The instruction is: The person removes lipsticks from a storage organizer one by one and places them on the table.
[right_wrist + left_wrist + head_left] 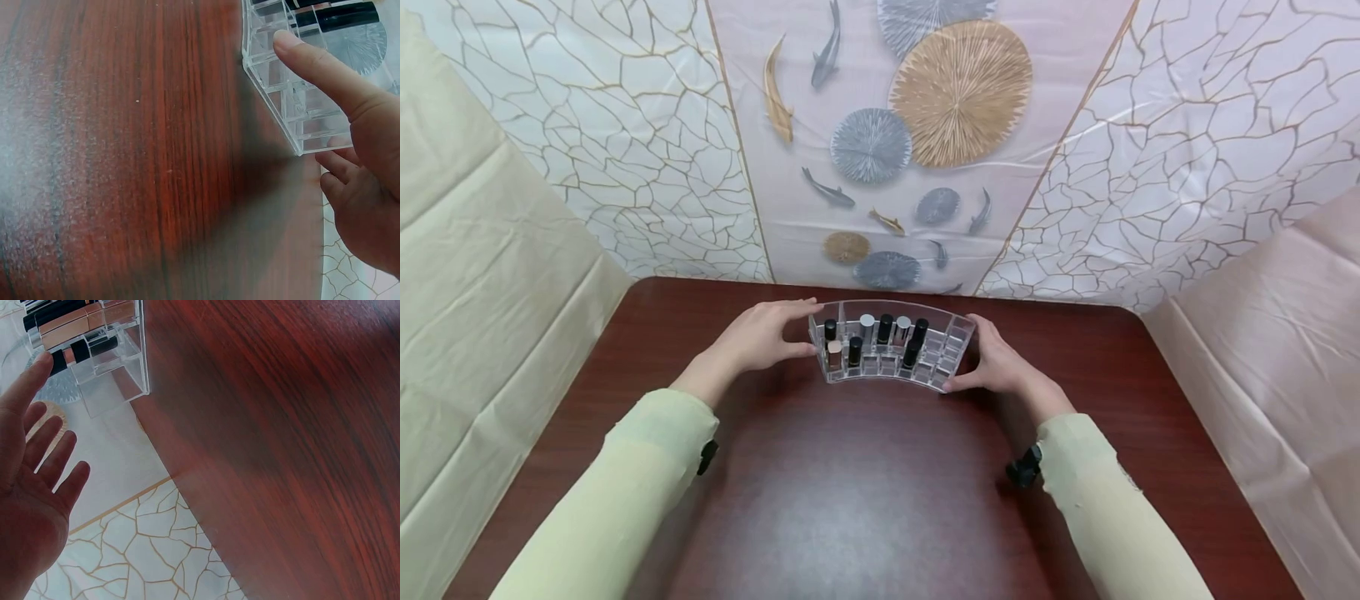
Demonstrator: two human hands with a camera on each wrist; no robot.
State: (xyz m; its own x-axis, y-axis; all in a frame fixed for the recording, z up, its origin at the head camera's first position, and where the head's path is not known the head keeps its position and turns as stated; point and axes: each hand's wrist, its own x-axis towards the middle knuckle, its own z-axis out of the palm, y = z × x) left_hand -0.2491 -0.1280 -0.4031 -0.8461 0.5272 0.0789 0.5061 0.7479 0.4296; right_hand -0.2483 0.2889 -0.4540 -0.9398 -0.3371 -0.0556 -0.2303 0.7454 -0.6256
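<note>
A clear, curved, tiered lipstick organizer stands toward the far side of the table. Several lipstick tubes fill its left and middle slots, among them a silver-capped one, a black one and a rose-gold one. My left hand is at the organizer's left end, thumb and fingers spread apart. In the left wrist view its thumb tip overlaps the tubes and the other fingers extend loosely. My right hand grips the right end, thumb at the front corner, fingers round the side and back. Slots beside that thumb hold no tubes.
The dark red wooden table stretches toward me, glossy in the middle. Behind it hangs a patterned curtain with fish and round motifs. Beige cloth panels flank both sides. A black wrist device sits by the right sleeve.
</note>
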